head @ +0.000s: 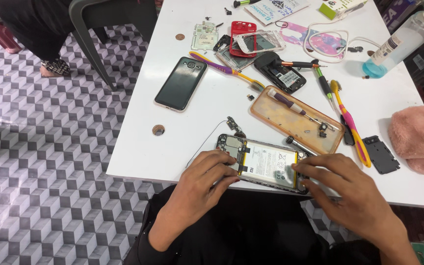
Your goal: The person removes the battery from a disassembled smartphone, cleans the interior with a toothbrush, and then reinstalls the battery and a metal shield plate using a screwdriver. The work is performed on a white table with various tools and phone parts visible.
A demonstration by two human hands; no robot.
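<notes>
An opened phone [266,164] lies back-up at the near edge of the white table [138,147], its white battery exposed. My left hand [204,179] rests on its left end, fingers pressing near the circuit board. On its right end lies my right hand [339,184], fingertips on the battery's edge. A thin black cable with a small board [233,123] trails from the phone's top left. Neither hand holds a tool.
An orange phone case [295,118] holding a screwdriver and screws sits just behind. A dark phone [181,82], toothbrushes [229,69], phone parts, a liquid bottle [398,41], a pink cloth [420,137] and a black plate [380,154] lie around. A grey chair [104,24] stands at the left.
</notes>
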